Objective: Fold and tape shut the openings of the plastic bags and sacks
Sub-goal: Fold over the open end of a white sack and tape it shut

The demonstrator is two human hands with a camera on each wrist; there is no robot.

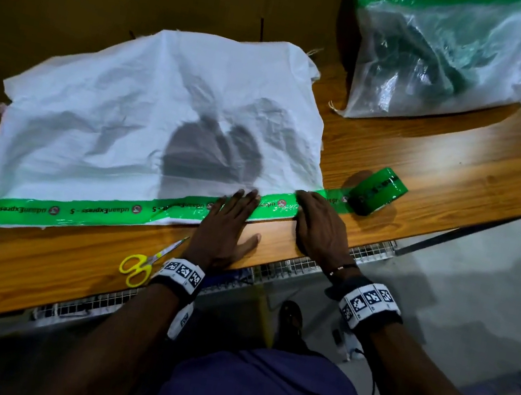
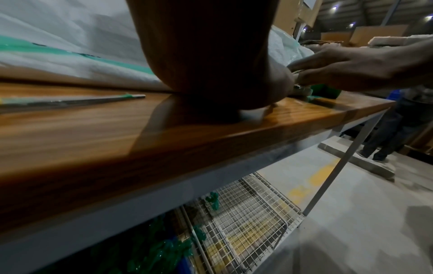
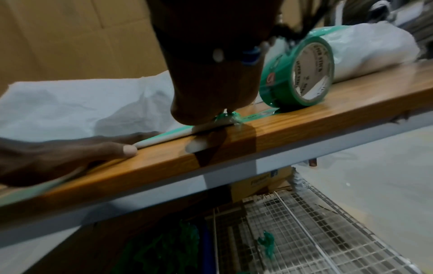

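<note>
On a wooden table (image 1: pixel 432 165) by cardboard, both flat hands, left (image 1: pixel 226 226) and right (image 1: pixel 319 228), press green tape (image 1: pixel 103 211) at center frame onto the sack (image 1: pixel 128 111).

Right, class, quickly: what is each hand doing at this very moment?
Left hand: open, fingers flat, pressing the green tape strip onto the white sack.
Right hand: open, flat on the tape strip, holding nothing.

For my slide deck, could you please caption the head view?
Both hands, left and right, press green tape along a white sack's edge.
</note>
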